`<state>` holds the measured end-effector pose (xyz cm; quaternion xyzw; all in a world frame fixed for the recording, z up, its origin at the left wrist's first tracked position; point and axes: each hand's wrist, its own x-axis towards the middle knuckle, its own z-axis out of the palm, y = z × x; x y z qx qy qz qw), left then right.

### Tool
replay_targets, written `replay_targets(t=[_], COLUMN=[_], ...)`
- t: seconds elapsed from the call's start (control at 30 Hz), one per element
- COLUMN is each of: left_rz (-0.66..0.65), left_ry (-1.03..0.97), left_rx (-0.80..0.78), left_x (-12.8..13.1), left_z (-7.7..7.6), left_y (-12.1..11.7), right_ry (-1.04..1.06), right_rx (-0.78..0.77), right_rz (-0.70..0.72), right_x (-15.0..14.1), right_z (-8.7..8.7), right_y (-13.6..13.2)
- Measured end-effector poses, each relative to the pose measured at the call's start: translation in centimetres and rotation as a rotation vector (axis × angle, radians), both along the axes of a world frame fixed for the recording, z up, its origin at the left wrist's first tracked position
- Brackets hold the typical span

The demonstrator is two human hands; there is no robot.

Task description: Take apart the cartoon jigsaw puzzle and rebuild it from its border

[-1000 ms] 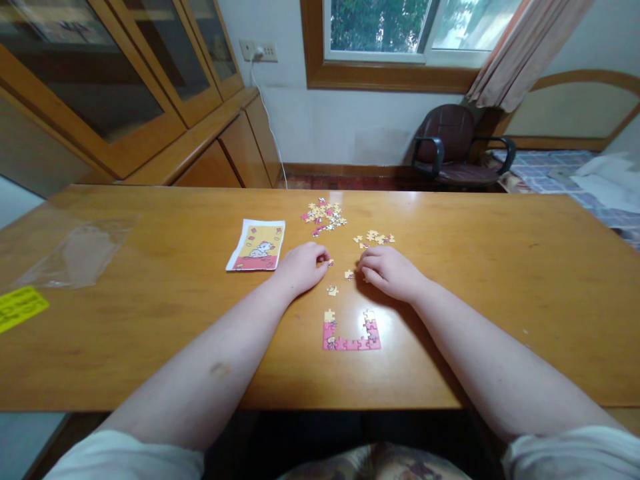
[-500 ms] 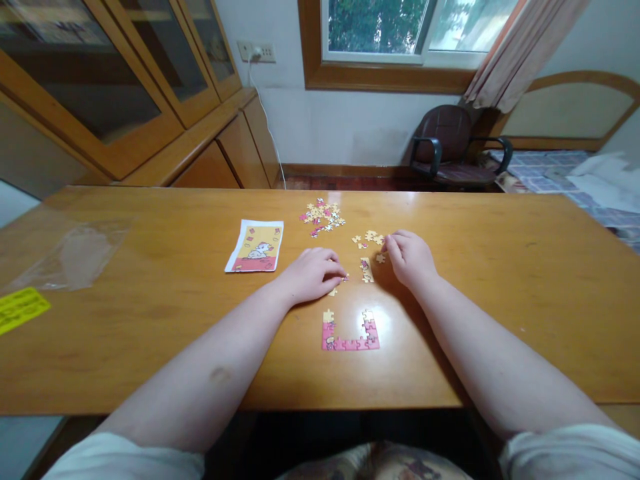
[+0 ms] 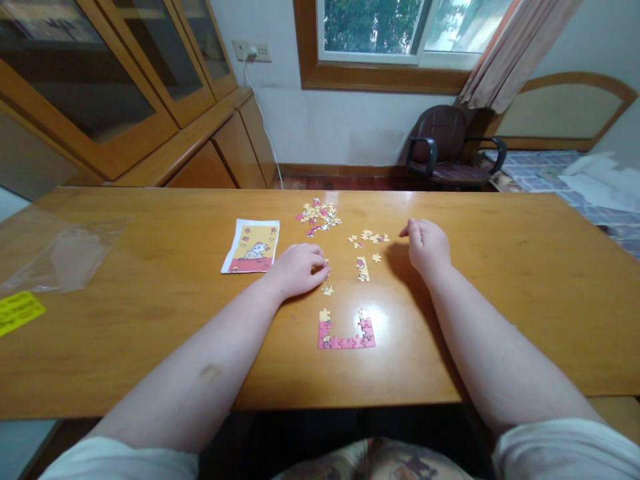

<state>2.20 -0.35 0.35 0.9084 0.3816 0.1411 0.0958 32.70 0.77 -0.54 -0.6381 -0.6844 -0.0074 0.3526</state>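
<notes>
My left hand (image 3: 299,270) rests low over the table with fingers curled. A puzzle piece shows at its fingertips, mostly covered. Just below them lies a yellow puzzle piece (image 3: 327,290). My right hand (image 3: 429,248) is closed, thumb against fingers, to the right of the loose pieces; whether anything is in it is hidden. Between the hands lie a joined yellow puzzle strip (image 3: 363,269), a single yellow piece (image 3: 377,258) and a small group of loose pieces (image 3: 367,235). Nearer me is a U-shaped joined puzzle border (image 3: 347,343), pink with yellow upper ends.
A heap of puzzle pieces (image 3: 320,215) lies toward the far edge. Left of my left hand is a picture card (image 3: 253,248) with a white animal. A clear plastic bag (image 3: 75,253) and yellow label (image 3: 20,313) lie far left on the wooden table (image 3: 165,320).
My right hand has moved right, away from the loose pieces, which now show more fully. My left hand has drawn slightly left, uncovering more of the yellow piece below it.
</notes>
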Motion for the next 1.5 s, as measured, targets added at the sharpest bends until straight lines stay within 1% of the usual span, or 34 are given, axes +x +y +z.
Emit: replay_targets(t=[0.13,0.3,0.37,0.53,0.67,0.83,1.1,1.37,1.5], left_rz=[0.024,0.096,0.122,0.171,0.170,0.158,0.160,0.162,0.162], left_ry=[0.001,-0.030,-0.060,-0.118,-0.122,-0.124,-0.118,-0.130,-0.129], left_rx=[-0.014,-0.036,-0.064,-0.121,-0.131,-0.129,-0.129,-0.119,-0.123], left_x=[0.1,0.2,0.2,0.4,0.4,0.5,0.5,0.6,0.5], left_z=[-0.1,0.2,0.3,0.4,0.4,0.5,0.4,0.5,0.4], left_y=[0.0,0.0,-0.1,-0.3,-0.3,-0.4,-0.3,-0.5,-0.5], right_ry=[0.001,-0.040,-0.063,-0.173,-0.223,-0.288,-0.297,-0.330,-0.324], right_rx=[-0.062,-0.142,-0.167,-0.227,-0.230,-0.281,-0.276,-0.297,-0.270], right_rz=[-0.022,-0.028,0.004,0.179,0.172,0.221,0.197,0.207,0.180], right_x=[0.0,-0.1,-0.3,-0.5,-0.4,-0.9,-0.9,-0.9,-0.7], right_z=[-0.4,-0.7,-0.8,-1.3,-1.5,-1.7,-1.8,-1.3,-0.9], right_y=[0.3,0.6,0.8,1.3,1.3,1.2,1.5,1.3,1.1])
